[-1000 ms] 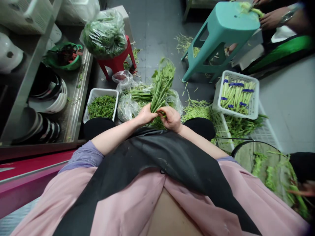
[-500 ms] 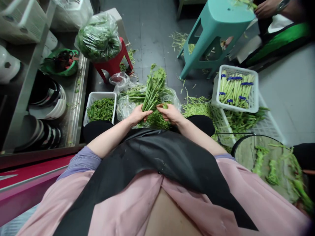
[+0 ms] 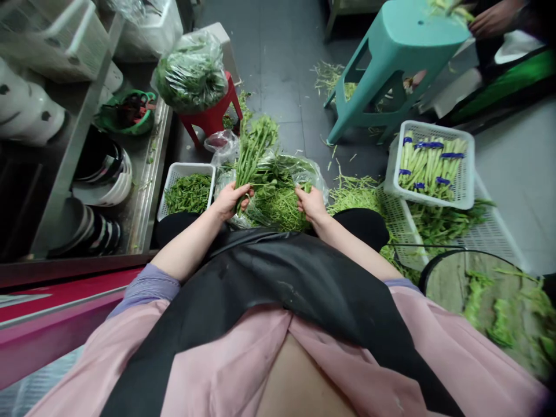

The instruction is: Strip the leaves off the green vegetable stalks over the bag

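A leafy bunch of green stems [image 3: 256,145] stands upright in my left hand [image 3: 232,200], whose fingers are wrapped round its lower ends. Across from it, my right hand [image 3: 311,202] is closed in a pinch on a small green piece [image 3: 307,187]. Between and below both hands lies a heap of thin green stems [image 3: 278,204] in an open clear plastic bag [image 3: 319,171]. Just left of my left hand is a white basket [image 3: 212,184] of short cut greens [image 3: 187,193].
A red stool [image 3: 207,119] bears a bagged bundle of greens [image 3: 191,72]. A teal stool [image 3: 360,104] is at the upper right, near another person's hand [image 3: 495,20]. Banded stalks [image 3: 430,162] fill a basket at right. Metal shelving [image 3: 150,191] lines the left.
My hands have moved apart, the left one leftward with the bunch, the right one away from the stems. The whole view has shifted slightly.
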The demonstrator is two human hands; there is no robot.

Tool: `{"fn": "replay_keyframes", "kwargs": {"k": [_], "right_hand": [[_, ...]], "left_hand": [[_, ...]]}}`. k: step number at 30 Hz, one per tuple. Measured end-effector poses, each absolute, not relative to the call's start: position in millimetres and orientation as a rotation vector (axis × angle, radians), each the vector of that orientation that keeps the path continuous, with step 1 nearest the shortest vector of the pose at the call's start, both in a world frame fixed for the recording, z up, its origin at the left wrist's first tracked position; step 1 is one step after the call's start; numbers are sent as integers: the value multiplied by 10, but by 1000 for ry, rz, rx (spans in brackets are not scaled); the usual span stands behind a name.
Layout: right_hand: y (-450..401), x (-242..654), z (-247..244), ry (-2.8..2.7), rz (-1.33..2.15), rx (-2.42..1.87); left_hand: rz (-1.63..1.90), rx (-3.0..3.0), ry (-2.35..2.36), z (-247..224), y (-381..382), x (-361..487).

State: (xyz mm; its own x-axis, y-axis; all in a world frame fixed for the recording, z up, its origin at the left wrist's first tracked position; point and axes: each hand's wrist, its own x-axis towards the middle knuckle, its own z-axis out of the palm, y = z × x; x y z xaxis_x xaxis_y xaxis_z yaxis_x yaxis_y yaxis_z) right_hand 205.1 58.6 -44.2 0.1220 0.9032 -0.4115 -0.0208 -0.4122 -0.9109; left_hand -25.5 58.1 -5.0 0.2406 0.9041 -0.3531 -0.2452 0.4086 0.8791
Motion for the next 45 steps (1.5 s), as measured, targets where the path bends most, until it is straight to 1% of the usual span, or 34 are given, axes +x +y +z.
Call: {"fn": "replay_keyframes", "kwargs": {"k": [3,6,8,12,16,20,27,32,38,42,45], "right_hand": [[645,2068,-650,-1392,1257,-1939],[701,2084,-685,-1786,922,-2056],[739,2115,-576,-1857,754,-1952],[796,2191,-146,-1756,503,-1524],[767,2232,220,-1749,335,-1244],[675,2272,303,-1820,257,-1175],[593,2363,264,-2004,152,-1167],[614,2395,253,-2143,8,-1185],[629,2459,141,-2288,-101,-1052],[586,2411,52,-2236,-45,-1059],[611,2368,24,-1936,158,-1155]], "left_hand": [[895,736,932,7,584,-455],[892,715,876,63,536,-528],[862,720,847,82,493,-521],[813,737,805,108,422,-478],[754,803,826,166,374,-473],[684,889,852,225,344,-485],[594,950,844,281,335,-468],[547,980,854,288,336,-484],[544,988,878,296,346,-515],[544,1012,887,297,352,-503],[558,1027,887,288,344,-496]]}}
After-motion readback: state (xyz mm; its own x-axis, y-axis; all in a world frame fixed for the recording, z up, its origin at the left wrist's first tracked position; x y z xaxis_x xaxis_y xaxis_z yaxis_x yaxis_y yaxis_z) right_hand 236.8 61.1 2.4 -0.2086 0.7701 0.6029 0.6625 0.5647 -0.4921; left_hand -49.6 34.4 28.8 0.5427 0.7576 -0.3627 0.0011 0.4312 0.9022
